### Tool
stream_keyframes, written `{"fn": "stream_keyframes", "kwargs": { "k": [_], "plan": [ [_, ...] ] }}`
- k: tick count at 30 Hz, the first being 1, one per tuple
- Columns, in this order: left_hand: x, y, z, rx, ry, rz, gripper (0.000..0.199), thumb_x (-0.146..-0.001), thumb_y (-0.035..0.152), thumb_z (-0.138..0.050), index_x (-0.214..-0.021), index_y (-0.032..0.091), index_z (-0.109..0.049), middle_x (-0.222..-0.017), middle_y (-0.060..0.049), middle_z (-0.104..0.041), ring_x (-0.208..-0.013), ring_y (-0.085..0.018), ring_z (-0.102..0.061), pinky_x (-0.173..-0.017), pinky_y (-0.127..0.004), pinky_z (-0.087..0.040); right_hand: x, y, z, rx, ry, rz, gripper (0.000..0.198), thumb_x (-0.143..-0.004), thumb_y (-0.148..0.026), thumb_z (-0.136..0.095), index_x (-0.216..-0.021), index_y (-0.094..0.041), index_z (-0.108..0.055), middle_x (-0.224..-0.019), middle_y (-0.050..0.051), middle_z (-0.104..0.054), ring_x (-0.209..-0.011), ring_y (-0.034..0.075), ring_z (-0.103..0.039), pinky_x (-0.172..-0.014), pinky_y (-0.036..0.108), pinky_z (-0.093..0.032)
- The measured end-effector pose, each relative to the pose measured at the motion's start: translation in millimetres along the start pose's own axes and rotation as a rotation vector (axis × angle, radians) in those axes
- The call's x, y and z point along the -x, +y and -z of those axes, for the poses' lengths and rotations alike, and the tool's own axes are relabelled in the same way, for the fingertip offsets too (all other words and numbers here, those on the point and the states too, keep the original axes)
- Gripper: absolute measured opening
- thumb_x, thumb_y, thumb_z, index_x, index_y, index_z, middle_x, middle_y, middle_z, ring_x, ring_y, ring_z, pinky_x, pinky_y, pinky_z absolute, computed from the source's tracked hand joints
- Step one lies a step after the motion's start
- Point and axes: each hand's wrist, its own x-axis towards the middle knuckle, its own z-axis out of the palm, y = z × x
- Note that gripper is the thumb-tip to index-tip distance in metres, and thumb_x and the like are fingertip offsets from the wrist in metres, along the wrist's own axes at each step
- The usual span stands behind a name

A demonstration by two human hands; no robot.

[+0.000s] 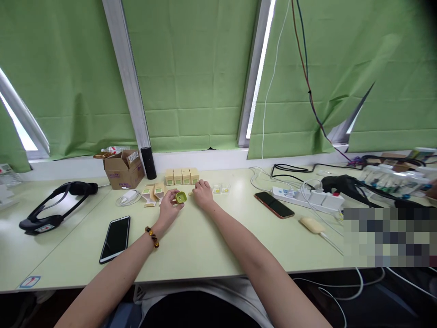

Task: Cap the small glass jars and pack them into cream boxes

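Note:
A small green square cup [180,197] is pinched in the fingers of my left hand [170,206], its open side turned toward me. Just to the right of it, my right hand [202,195] has its fingers curled downward close to the table; whatever they hold is hidden. A tiny pale piece [190,193] shows between the cup and my right fingers, too small to name. Behind my hands stands a row of several small kraft boxes [178,176] with green labels. Two opened kraft boxes [149,193] lie left of my left hand. Small clear containers [225,188] sit right of my right hand.
A white phone [115,239] lies left of my left forearm, a second phone [274,204] to the right. Further out are a headset [54,205], cardboard box [123,171], black cylinder [148,163], coiled white cable [128,197], power strip [307,198] and beige mouse [311,225].

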Motion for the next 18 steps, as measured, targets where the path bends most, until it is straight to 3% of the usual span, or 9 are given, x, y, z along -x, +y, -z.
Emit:
{"fn": "stream_keyframes", "kwargs": {
  "k": [5,8,12,15,18],
  "plan": [
    [-1,0,1,0.004,-0.003,0.008,0.051,-0.065,0.022,-0.078,-0.111,0.02,-0.057,-0.109,-0.008,-0.073,-0.097,-0.023,-0.071,-0.087,-0.038,-0.055,6,4,8,-0.17,0.063,-0.051,0.028,-0.091,-0.004,-0.055,-0.094,-0.015,-0.081,-0.109,0.018,-0.07,-0.116,0.03,-0.049,-0.097,0.044,-0.036],
    [-1,2,1,0.004,0.009,0.011,0.051,-0.064,0.021,-0.079,-0.11,0.02,-0.057,-0.107,-0.008,-0.073,-0.096,-0.023,-0.071,-0.086,-0.038,-0.056,16,6,17,-0.604,0.136,-0.146,0.02,-0.094,-0.013,-0.058,-0.092,-0.017,-0.078,-0.105,0.013,-0.074,-0.104,0.026,-0.06,-0.093,0.043,-0.045],
    [1,4,0,-0.006,0.01,0.005,0.051,-0.065,0.02,-0.079,-0.111,0.02,-0.057,-0.109,-0.008,-0.073,-0.097,-0.023,-0.071,-0.087,-0.039,-0.056,38,5,28,-1.06,0.132,-0.211,0.018,-0.093,-0.034,-0.064,-0.09,-0.018,-0.073,-0.091,0.008,-0.078,-0.079,0.02,-0.07,-0.071,0.036,-0.055],
    [3,5,0,-0.007,0.005,0.002,0.051,-0.066,0.02,-0.079,-0.112,0.02,-0.057,-0.111,-0.009,-0.073,-0.099,-0.024,-0.072,-0.088,-0.039,-0.056,56,3,36,-1.758,0.083,-0.326,0.024,-0.073,-0.035,-0.086,-0.079,-0.018,-0.071,-0.092,0.009,-0.079,-0.082,0.022,-0.073,-0.07,0.034,-0.057],
    [5,6,-1,-0.024,-0.007,-0.005,0.05,-0.067,0.021,-0.079,-0.113,0.021,-0.058,-0.114,-0.009,-0.072,-0.103,-0.025,-0.071,-0.09,-0.04,-0.056,67,0,45,-2.001,0.026,-0.372,0.028,-0.062,-0.027,-0.094,-0.073,-0.017,-0.07,-0.083,0.007,-0.078,-0.075,0.018,-0.072,-0.066,0.029,-0.056]
  ]
}}
